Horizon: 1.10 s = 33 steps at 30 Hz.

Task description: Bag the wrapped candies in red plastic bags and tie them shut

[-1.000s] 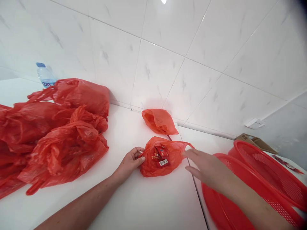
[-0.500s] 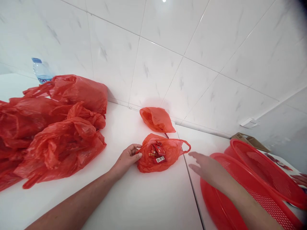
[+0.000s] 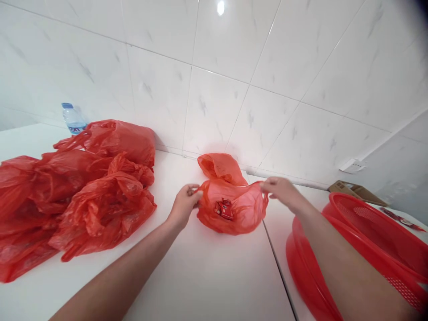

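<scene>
A small red plastic bag [image 3: 234, 209] with red wrapped sweets [image 3: 224, 208] inside hangs just above the white table [image 3: 200, 276]. My left hand [image 3: 185, 205] pinches the bag's left handle. My right hand [image 3: 280, 189] grips its right handle. The bag is stretched between the two hands. Right behind it lies a second small red bag [image 3: 221, 167] against the tiled wall.
A heap of filled red plastic bags [image 3: 83, 187] covers the table's left side, with a water bottle [image 3: 72, 118] behind it. Stacked red mesh baskets [image 3: 364, 240] stand at the right, a cardboard box [image 3: 356, 191] beyond them. A seam runs between two tabletops.
My right hand moved left and up and took the bag's right handle. Both hands lifted the bag, pulling its mouth taut. The camera tilted up a little.
</scene>
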Tool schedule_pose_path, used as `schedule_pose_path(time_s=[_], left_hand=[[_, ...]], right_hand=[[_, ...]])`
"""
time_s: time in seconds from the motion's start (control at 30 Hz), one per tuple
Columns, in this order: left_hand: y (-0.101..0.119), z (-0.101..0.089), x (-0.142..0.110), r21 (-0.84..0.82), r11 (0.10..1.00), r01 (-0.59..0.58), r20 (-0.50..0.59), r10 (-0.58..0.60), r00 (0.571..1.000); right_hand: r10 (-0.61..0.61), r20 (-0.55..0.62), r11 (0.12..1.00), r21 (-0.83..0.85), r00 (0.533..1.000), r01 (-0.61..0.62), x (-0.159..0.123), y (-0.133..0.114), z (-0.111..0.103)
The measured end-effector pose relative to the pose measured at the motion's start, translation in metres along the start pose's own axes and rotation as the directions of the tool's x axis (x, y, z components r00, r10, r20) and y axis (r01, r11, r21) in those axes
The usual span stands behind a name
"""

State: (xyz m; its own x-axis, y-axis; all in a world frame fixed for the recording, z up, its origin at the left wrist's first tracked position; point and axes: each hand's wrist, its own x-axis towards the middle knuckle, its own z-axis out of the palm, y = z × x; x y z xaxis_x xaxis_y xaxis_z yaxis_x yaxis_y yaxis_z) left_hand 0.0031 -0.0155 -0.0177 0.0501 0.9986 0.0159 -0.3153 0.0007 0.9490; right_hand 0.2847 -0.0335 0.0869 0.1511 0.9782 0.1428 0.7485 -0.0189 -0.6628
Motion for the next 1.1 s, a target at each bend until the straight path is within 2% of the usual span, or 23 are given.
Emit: schedule_pose_path(time_s=[0.07,0.13,0.2,0.3,0.37,0.43,0.47,0.53,0.6,0.7,0.8,0.83,0.9,0.97,1.0,1.03,1.1], left_hand=[[0.032,0.014,0.014,-0.025,0.996,-0.083,0.017,0.084,0.996],[0.065,0.028,0.024,-0.057,0.969,-0.239,0.081,0.243,0.967],[0.094,0.039,0.028,-0.047,0.94,-0.339,0.198,0.342,0.919],[0.126,0.051,0.027,0.075,0.935,-0.347,0.374,0.296,0.879],[0.141,0.056,0.025,0.109,0.915,-0.388,0.415,0.313,0.855],[0.15,0.058,0.025,0.073,0.88,-0.47,0.418,0.401,0.815],[0.153,0.059,0.026,0.063,0.867,-0.495,0.417,0.428,0.802],[0.158,0.058,0.031,0.106,0.865,-0.49,0.407,0.412,0.815],[0.159,0.056,0.035,0.174,0.868,-0.465,0.385,0.374,0.843],[0.159,0.053,0.037,0.206,0.834,-0.512,0.384,0.413,0.826],[0.154,0.044,0.033,0.328,0.776,-0.539,0.401,0.403,0.823],[0.149,0.039,0.03,0.392,0.751,-0.531,0.395,0.385,0.834],[0.133,0.026,0.026,0.492,0.705,-0.511,0.338,0.387,0.858],[0.109,0.011,0.023,0.517,0.702,-0.49,0.216,0.447,0.868],[0.094,0.004,0.022,0.501,0.726,-0.472,0.149,0.465,0.873],[0.077,-0.003,0.021,0.474,0.766,-0.435,0.119,0.434,0.893],[0.043,-0.012,0.022,0.367,0.877,-0.311,0.122,0.286,0.95]], right_hand=[[0.056,-0.178,0.962,0.272,0.982,-0.005,0.003,-0.015,-0.014],[0.143,-0.333,0.869,0.494,0.932,0.043,0.003,-0.025,-0.026],[0.185,-0.336,0.832,0.554,0.923,0.035,-0.001,-0.029,-0.031],[0.181,-0.283,0.837,0.548,0.942,0.004,-0.006,-0.028,-0.031],[0.148,-0.388,0.793,0.596,0.91,0.126,-0.007,-0.029,-0.032],[0.118,-0.49,0.739,0.625,0.864,0.253,-0.007,-0.032,-0.036],[0.103,-0.473,0.735,0.629,0.875,0.254,-0.007,-0.034,-0.039],[0.084,-0.354,0.766,0.62,0.931,0.167,-0.008,-0.04,-0.045],[0.088,-0.267,0.782,0.615,0.96,0.099,-0.01,-0.046,-0.051],[0.093,-0.302,0.759,0.638,0.949,0.128,-0.012,-0.049,-0.055],[0.091,-0.347,0.827,0.548,0.933,0.123,-0.016,-0.044,-0.044],[0.088,-0.404,0.865,0.485,0.91,0.131,-0.019,-0.04,-0.035],[0.07,-0.547,0.909,0.379,0.834,0.172,-0.03,-0.028,-0.012],[0.056,-0.624,0.887,0.389,0.78,0.248,-0.044,-0.01,0.018],[0.058,-0.639,0.863,0.419,0.767,0.284,-0.05,0.0,0.034],[0.052,-0.647,0.849,0.429,0.761,0.307,-0.055,0.011,0.049],[0.069,-0.574,0.815,0.504,0.816,0.286,-0.059,0.033,0.075]])
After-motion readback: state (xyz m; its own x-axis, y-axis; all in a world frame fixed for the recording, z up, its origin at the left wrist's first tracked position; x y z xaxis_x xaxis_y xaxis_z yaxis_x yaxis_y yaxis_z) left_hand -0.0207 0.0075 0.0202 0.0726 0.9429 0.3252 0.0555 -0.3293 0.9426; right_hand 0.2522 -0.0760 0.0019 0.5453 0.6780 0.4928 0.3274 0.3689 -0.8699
